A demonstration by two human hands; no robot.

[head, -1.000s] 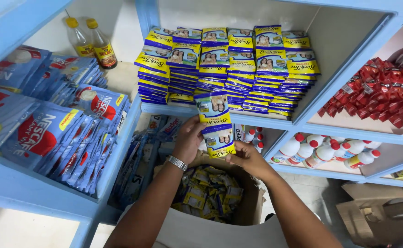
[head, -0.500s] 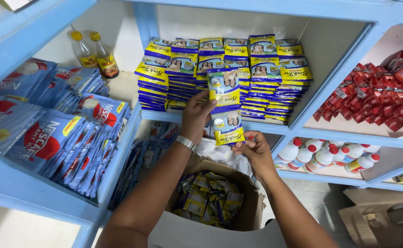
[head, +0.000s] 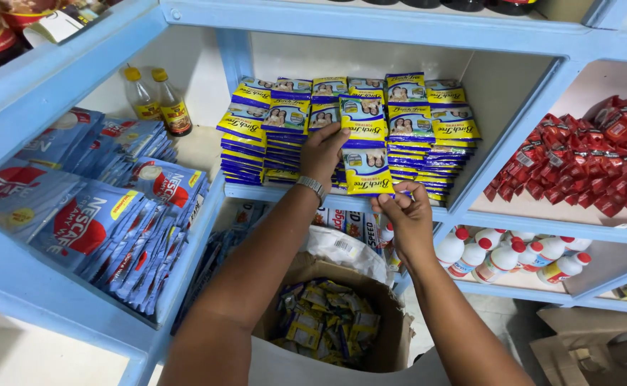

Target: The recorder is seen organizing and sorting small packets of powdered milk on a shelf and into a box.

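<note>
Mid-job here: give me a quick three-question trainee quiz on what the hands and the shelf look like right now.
1. True or false: both hands hold the strip of sachets.
2. Which lies directly below the hands? A) white bottles B) cardboard box C) red packets
3. Fill in: the left hand grips the strip near its ____, the right hand at its bottom.

Key
1. True: the strip hangs in front of the sachet stacks, pinched at both ends.
2. B: the open box, with loose sachets in it, sits under the forearms.
3. Top.
</note>
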